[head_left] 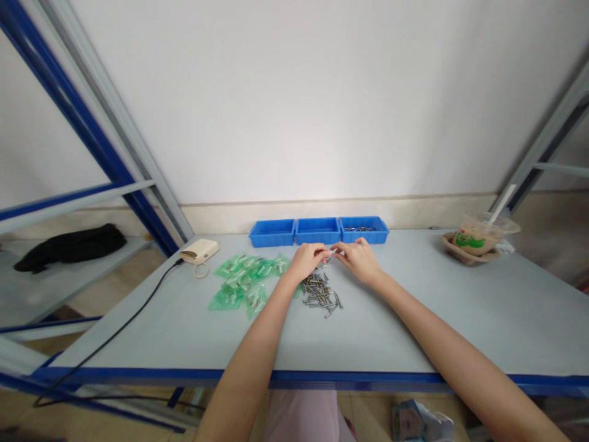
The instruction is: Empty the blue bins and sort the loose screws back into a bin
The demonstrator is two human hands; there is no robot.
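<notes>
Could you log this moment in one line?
Left hand and right hand: close together, grip unclear | metal pieces: loose pile | green bags: left of pile

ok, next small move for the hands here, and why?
Probably press the left hand and right hand together at the fingertips: they're close together, just beyond the loose metal fasteners. Whether they pinch anything, I can't tell.
</notes>
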